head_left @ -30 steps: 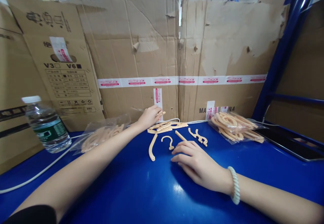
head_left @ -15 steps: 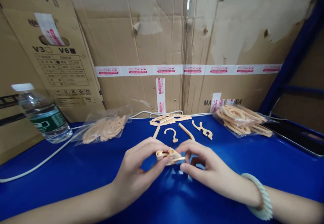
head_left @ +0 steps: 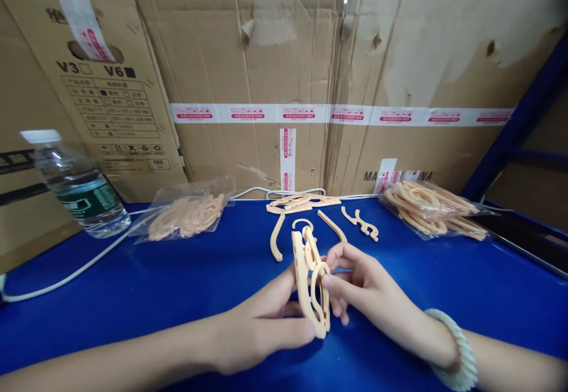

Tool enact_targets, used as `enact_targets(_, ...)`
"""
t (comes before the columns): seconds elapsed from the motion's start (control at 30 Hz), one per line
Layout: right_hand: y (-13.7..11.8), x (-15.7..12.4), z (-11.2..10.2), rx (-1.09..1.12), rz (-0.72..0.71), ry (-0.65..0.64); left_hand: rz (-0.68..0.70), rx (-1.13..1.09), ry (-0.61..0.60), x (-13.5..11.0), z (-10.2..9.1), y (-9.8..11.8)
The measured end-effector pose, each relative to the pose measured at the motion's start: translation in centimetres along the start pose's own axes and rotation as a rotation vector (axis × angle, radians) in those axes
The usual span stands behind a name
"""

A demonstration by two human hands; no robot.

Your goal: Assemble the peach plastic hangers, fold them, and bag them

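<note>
A beige plastic folding clothes hanger (head_left: 303, 285), folded up, stands nearly upright between my hands above the blue table. My left hand (head_left: 261, 321) grips its lower left side, thumb near the bottom end. From the right, my right hand (head_left: 355, 279) pinches the hanger's curved inner part between thumb and fingers. Just beyond lie loose beige pieces: a curved arm (head_left: 277, 238), a hook (head_left: 302, 223) partly covered by the held hanger, another arm (head_left: 332, 226) and a wavy piece (head_left: 360, 224).
More hanger parts (head_left: 288, 204) lie at the back. Clear bags of beige parts sit left (head_left: 186, 217) and right (head_left: 426, 206). A water bottle (head_left: 84, 194) stands far left beside a white cable (head_left: 75, 277). A dark flat device (head_left: 523, 238) lies far right. Cardboard (head_left: 248, 78) walls the back.
The folded hanger has turned from lying sideways to nearly upright, showing its length. My left hand has moved lower, and my right fingers have closed on the hanger's inner part.
</note>
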State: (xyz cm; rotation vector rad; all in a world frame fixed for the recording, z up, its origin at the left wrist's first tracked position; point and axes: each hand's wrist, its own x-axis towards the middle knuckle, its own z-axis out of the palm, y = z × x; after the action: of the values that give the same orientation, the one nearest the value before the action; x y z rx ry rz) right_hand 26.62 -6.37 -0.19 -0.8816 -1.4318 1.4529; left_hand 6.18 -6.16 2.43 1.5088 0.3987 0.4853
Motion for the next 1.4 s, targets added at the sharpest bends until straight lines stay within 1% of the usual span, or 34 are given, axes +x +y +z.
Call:
enact_targets(0.03, 0.0, 0.0, 0.0, 0.006, 0.011, -0.007, -0.005, 0.002, -0.017, 0.0, 0.1, 0.1)
enact_targets(0.1, -0.2, 0.1, -0.1, 0.01, 0.018, -0.011, -0.001, 0.058, 0.01, 0.1, 0.2, -0.1)
enact_targets(0.13, -0.3, 0.1, -0.1, 0.01, 0.017, -0.006, -0.004, 0.097, 0.053, 0.1, 0.4, -0.3)
enact_targets(0.23, -0.6, -0.1, 0.0, -0.018, 0.011, 0.006, -0.024, 0.208, 0.255, 0.3, 0.8, -1.1)
enact_targets(0.3, -1.0, -0.2, 0.1, -0.066, -0.007, -0.001, -0.046, 0.24, 0.343, 0.5, 0.9, -1.5)
enact_targets(0.4, -1.4, -0.4, 0.1, -0.084, -0.022, -0.002, -0.096, 0.261, 0.387, 0.6, 0.8, -1.6)
enact_targets(0.53, -2.0, -0.3, -0.8, 0.046, -0.012, -0.047, -0.123, 0.259, 0.472, 0.9, 0.5, -1.3)
enact_targets(0.57, -2.1, -0.3, -1.0, 0.035, -0.026, -0.065, -0.128, 0.265, 0.481, 0.9, 0.5, -1.3)
enact_targets(0.63, -2.3, -0.2, -1.4, -0.066, -0.046, -0.082, -0.125, 0.296, 0.486, 0.8, 0.5, -1.3)
enact_targets(0.73, -2.5, -0.2, -1.7, -0.244, -0.049, -0.042, -0.073, 0.341, 0.514, 0.7, 0.6, -1.5)
enact_targets(0.8, -2.7, 0.0, -1.9, -0.292, -0.047, 0.016, -0.026, 0.336, 0.579, 0.7, 0.4, -1.6)
enact_targets(0.87, -3.0, 0.2, -2.4, -0.308, -0.04, 0.063, 0.024, 0.296, 0.685, 0.7, 0.1, -1.7)
enact_targets(0.97, -3.2, 0.7, -3.3, -0.343, -0.075, 0.079, 0.122, 0.256, 0.838, 0.8, -0.5, -1.8)
enact_targets(1.03, -3.3, 0.9, -3.8, -0.316, -0.104, 0.112, 0.147, 0.236, 0.897, 0.9, -0.8, -1.8)
enact_targets(1.07, -3.4, 1.0, -4.0, -0.27, -0.109, 0.151, 0.142, 0.222, 0.909, 0.9, -0.9, -1.9)
enact_targets(1.13, -3.4, 1.1, -4.2, -0.148, -0.075, 0.224, 0.104, 0.19, 0.911, 1.0, -1.0, -1.9)
enact_targets(1.2, -3.2, 1.2, -4.1, -0.042, -0.026, 0.23, 0.059, 0.19, 0.864, 1.0, -0.9, -1.9)
enact_targets(1.23, -3.1, 1.2, -4.0, -0.006, -0.005, 0.204, 0.037, 0.204, 0.817, 0.9, -0.9, -1.8)
enact_targets(1.3, -2.8, 1.2, -3.8, 0.033, 0.019, 0.126, 0.009, 0.23, 0.68, 0.7, -0.8, -1.6)
enact_targets(1.4, -2.2, 1.1, -3.5, 0.014, 0.009, 0.055, 0.01, 0.168, 0.478, 0.3, -0.8, -1.4)
